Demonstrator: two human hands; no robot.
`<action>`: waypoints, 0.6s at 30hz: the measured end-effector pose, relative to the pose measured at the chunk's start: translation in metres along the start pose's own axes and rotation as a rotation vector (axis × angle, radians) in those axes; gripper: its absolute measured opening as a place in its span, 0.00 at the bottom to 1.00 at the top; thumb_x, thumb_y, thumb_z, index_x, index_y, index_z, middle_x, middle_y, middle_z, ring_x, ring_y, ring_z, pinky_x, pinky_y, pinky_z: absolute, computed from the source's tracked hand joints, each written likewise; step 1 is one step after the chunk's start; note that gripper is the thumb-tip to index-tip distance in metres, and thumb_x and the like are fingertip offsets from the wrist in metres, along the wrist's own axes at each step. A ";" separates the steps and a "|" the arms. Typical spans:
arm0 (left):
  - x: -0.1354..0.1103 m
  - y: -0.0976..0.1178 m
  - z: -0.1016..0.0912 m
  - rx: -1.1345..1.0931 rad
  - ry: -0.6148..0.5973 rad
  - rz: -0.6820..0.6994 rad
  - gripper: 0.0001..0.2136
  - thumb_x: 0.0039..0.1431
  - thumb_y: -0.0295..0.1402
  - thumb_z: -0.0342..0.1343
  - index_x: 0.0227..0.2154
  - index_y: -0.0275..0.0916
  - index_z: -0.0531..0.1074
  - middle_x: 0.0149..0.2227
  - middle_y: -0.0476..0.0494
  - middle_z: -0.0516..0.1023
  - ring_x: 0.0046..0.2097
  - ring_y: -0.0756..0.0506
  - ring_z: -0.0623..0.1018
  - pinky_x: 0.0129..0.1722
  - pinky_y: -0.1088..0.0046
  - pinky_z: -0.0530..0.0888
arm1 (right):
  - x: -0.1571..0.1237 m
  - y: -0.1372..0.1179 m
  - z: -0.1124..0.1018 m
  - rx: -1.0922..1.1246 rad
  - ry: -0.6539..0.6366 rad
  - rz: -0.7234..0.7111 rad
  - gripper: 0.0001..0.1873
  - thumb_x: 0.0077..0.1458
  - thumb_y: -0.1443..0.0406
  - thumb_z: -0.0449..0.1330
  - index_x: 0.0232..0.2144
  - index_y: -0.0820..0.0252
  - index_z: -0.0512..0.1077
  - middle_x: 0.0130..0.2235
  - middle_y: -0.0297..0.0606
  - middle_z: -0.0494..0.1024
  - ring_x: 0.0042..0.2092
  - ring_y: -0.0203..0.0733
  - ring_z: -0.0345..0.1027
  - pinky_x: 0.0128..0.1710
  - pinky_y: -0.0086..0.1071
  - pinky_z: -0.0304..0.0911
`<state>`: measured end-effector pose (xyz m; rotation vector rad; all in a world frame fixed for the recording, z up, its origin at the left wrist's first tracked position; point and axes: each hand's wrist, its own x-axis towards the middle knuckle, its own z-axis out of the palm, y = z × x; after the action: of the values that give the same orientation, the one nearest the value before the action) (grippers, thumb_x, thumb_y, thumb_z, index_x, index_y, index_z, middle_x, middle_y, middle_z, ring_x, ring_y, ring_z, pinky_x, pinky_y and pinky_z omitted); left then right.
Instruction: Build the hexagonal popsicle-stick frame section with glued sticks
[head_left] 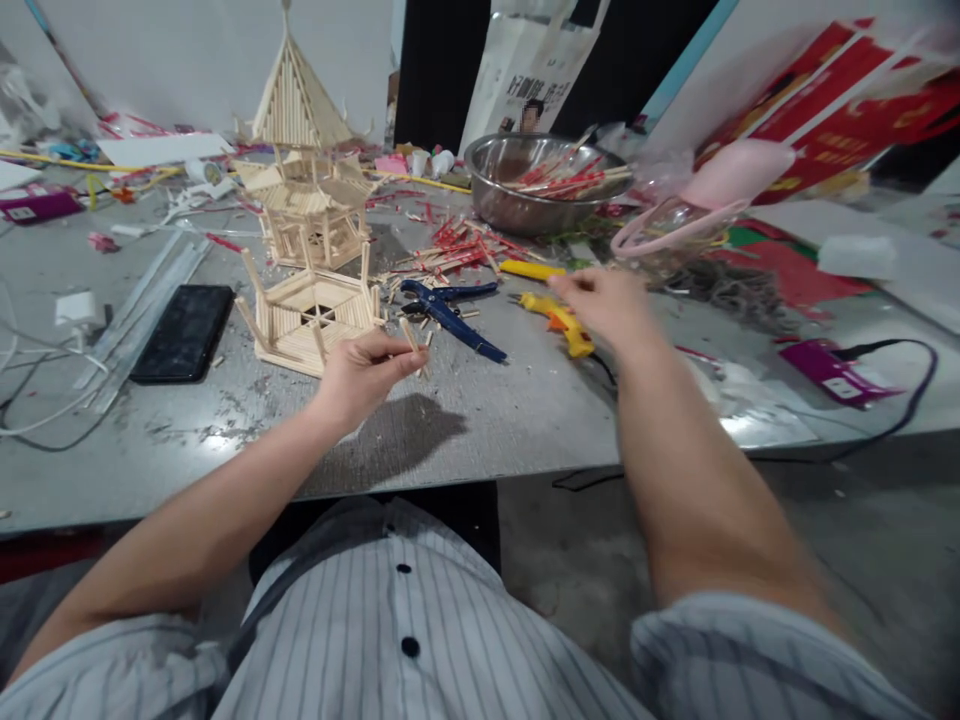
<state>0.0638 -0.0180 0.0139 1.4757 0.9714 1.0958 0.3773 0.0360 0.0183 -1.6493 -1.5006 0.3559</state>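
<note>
My left hand (365, 368) is closed in a pinch on a short wooden stick (412, 340), held just in front of a hexagonal stick base (311, 315). Behind that base stands a tall stick pagoda (307, 160). My right hand (604, 303) hovers, somewhat blurred, over a yellow glue gun (562, 325) on the grey table (480, 420), fingers curled; whether it grips the gun is unclear. Blue pliers (450, 310) lie between my two hands.
A steel bowl (540, 180) with red-tipped sticks stands at the back, loose sticks (457, 250) scattered before it. A black phone (184, 332) and white cables lie left. A purple box (832, 368) with a black cord sits right, beyond it red paper and a pink-lidded container (697, 215).
</note>
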 end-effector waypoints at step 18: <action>-0.019 0.026 -0.041 0.123 0.221 0.064 0.06 0.52 0.30 0.58 0.34 0.37 0.74 0.23 0.53 0.68 0.20 0.56 0.61 0.18 0.79 0.58 | -0.057 -0.104 0.090 0.774 -0.554 -0.062 0.15 0.47 0.55 0.67 0.30 0.57 0.69 0.21 0.25 0.65 0.20 0.28 0.58 0.18 0.24 0.59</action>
<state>0.0199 -0.0298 0.0400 1.5151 1.1692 1.2857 0.2304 0.0106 0.0230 -0.9101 -1.5052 1.2597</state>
